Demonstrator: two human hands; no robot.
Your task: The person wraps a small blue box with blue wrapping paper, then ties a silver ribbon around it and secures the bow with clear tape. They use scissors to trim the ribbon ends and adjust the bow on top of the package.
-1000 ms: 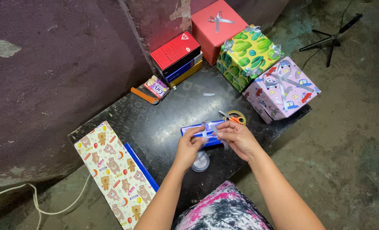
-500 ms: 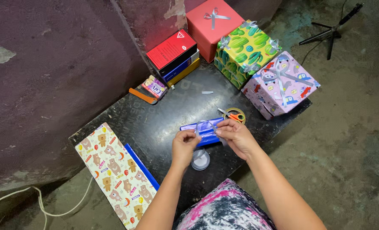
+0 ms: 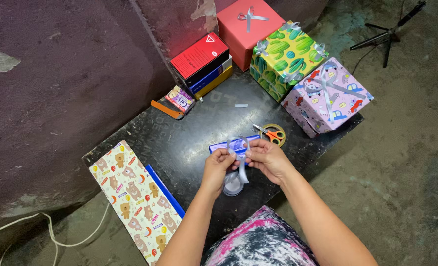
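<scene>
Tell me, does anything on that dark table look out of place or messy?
Little stands out. A small scrap of silver ribbon lies loose on the black tabletop, apart from everything else. The bear-print wrapping paper hangs over the table's near edge. The wall's plaster is chipped in patches.

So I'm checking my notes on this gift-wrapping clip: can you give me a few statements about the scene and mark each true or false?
1. Both hands, left hand and right hand, pinch the silver ribbon over the small blue package. True.
2. The scissors are in the right hand. False: they lie on the black table, on a tape roll.
3. The red box has a silver bow. True.
4. The bear-print paper covers the blue package. False: it lies apart, at the table's left edge.
</scene>
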